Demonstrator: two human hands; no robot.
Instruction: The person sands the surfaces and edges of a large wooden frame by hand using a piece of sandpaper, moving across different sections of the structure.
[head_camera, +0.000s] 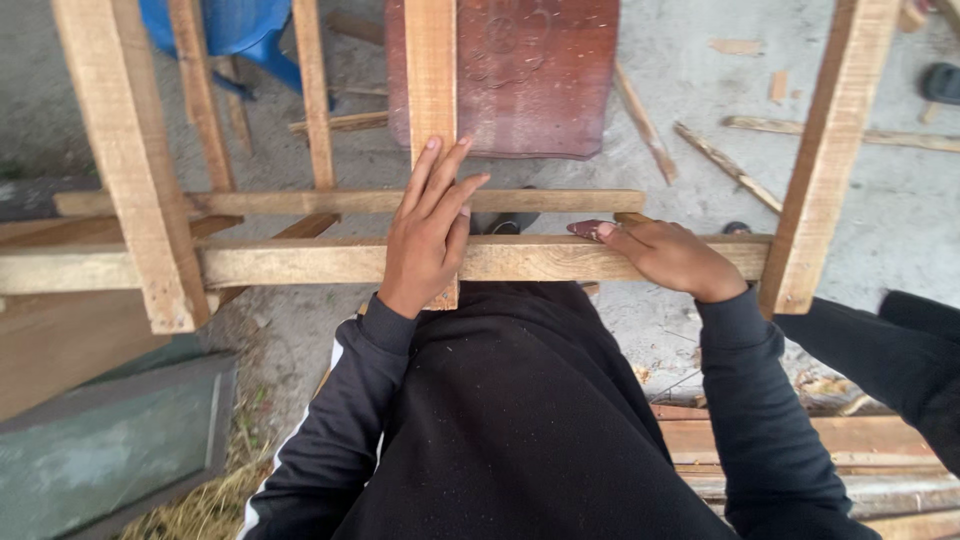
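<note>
My left hand (428, 232) lies flat, fingers together, on an upright wooden slat (431, 70) where it crosses a long horizontal wooden rail (300, 262) of a rough frame. My right hand (668, 256) rests on the same rail further right, its fingers pinching a small dark reddish object (586, 229) at the rail's upper edge. What the object is cannot be told. Both arms wear black sleeves.
The frame's thick posts stand at left (125, 150) and right (825, 150), with a thinner rail (300, 201) behind. A dark red board (530, 80) lies on the concrete floor beyond. Blue plastic (225, 25) is at top left, stacked planks (860, 450) at lower right, a grey-green panel (110, 450) at lower left.
</note>
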